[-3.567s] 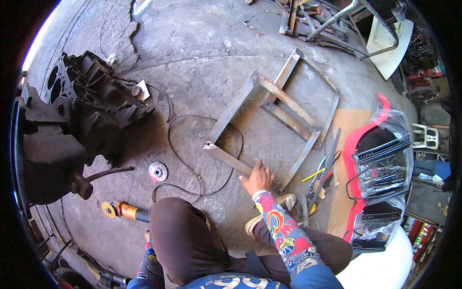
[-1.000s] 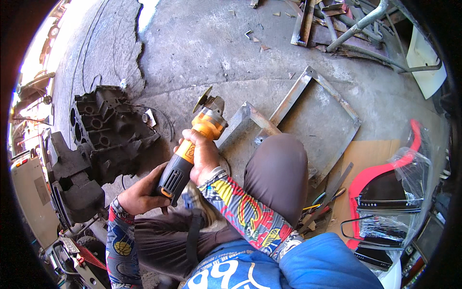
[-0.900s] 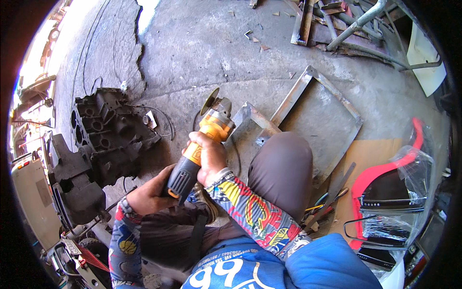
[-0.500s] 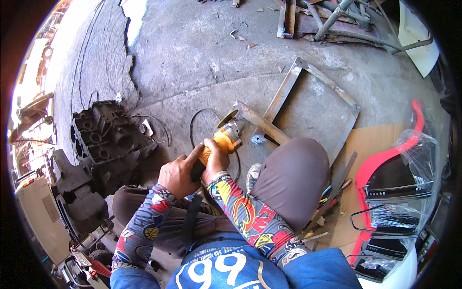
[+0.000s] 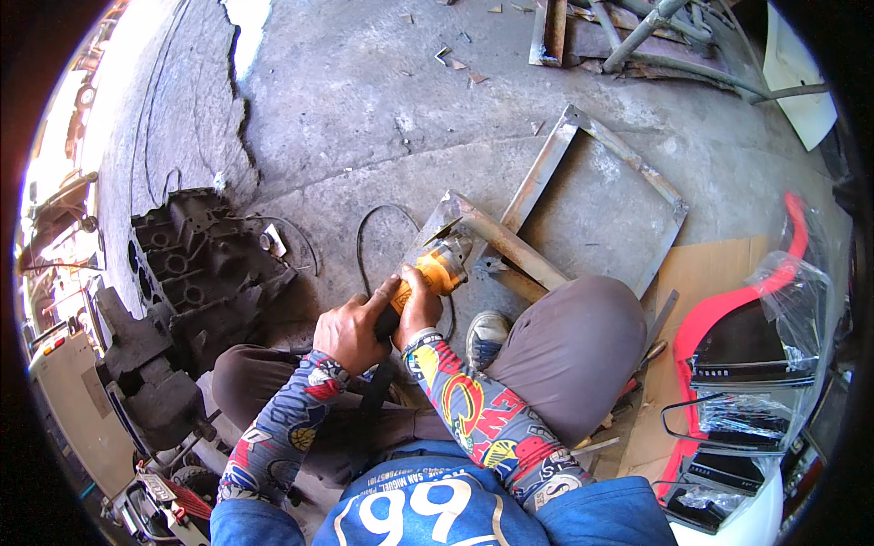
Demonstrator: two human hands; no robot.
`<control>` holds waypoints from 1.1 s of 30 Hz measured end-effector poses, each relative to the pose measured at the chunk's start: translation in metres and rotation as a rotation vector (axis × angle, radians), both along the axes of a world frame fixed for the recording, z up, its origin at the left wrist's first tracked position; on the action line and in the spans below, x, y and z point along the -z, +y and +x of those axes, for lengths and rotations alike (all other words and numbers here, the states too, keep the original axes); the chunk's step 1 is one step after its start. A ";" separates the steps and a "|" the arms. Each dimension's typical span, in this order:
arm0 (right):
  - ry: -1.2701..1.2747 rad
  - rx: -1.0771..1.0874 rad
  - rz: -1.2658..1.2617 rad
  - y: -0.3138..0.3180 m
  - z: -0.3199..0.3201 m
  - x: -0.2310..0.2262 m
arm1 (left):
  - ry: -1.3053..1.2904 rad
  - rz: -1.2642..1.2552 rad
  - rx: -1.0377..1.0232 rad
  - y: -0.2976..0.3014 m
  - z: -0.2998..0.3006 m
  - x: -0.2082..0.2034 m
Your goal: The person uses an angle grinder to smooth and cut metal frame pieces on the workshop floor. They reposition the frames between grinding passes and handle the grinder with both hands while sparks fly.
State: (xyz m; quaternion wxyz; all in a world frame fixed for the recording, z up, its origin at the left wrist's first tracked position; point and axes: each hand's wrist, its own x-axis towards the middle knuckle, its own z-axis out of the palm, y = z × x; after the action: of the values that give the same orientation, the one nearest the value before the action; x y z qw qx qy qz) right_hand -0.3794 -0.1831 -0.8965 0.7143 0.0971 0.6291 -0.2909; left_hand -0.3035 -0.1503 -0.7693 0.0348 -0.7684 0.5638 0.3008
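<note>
Both my hands are wrapped round a yellow and black angle grinder (image 5: 442, 267), which points up and to the right. My left hand (image 5: 350, 333) grips its dark rear end, and my right hand (image 5: 420, 308) holds the body just ahead. The grinder's disc, seen nearly edge-on, is at the near end of a steel angle bar (image 5: 514, 244); whether it touches the metal I cannot tell. That bar lies against a rectangular steel frame (image 5: 539, 179) on the concrete floor. My right knee hides the frame's near corner.
A dark engine block (image 5: 187, 250) sits on the left, with a black cable (image 5: 362, 238) looping between it and the grinder. To the right lie a cardboard sheet (image 5: 719, 264) and a red-edged part in clear plastic (image 5: 699, 337). Scrap metal tubes (image 5: 642, 41) are at the far right.
The grinder and both hands have shifted slightly to the right, and the disc has turned more edge-on beside the bar. My right knee has moved a little right, showing more of the shoe.
</note>
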 end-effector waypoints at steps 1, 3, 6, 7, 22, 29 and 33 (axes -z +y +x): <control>0.007 0.009 0.006 -0.001 -0.001 0.000 | 0.004 -0.001 0.002 -0.001 0.000 0.001; 0.025 0.011 -0.001 -0.004 -0.004 0.000 | 0.006 0.000 0.007 -0.002 -0.002 0.003; 0.036 -0.003 -0.030 -0.007 -0.005 0.000 | -0.007 0.004 0.012 -0.005 -0.003 0.004; 0.032 -0.004 -0.030 -0.008 -0.005 -0.001 | -0.012 0.005 0.013 -0.006 -0.004 0.004; 0.050 -0.027 -0.013 -0.011 -0.006 -0.002 | -0.005 -0.023 0.001 -0.007 -0.007 0.004; -0.010 -0.044 -0.019 -0.013 -0.007 -0.001 | 0.021 -0.094 -0.001 -0.007 -0.006 0.005; 0.047 -0.028 -0.022 -0.012 -0.005 -0.002 | -0.034 -0.041 0.016 -0.007 -0.005 0.008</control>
State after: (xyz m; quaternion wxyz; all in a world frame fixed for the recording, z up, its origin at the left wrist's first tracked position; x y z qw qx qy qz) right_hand -0.3842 -0.1946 -0.8948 0.7042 0.0738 0.6438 -0.2900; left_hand -0.3087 -0.1569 -0.7775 0.0310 -0.7696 0.5751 0.2759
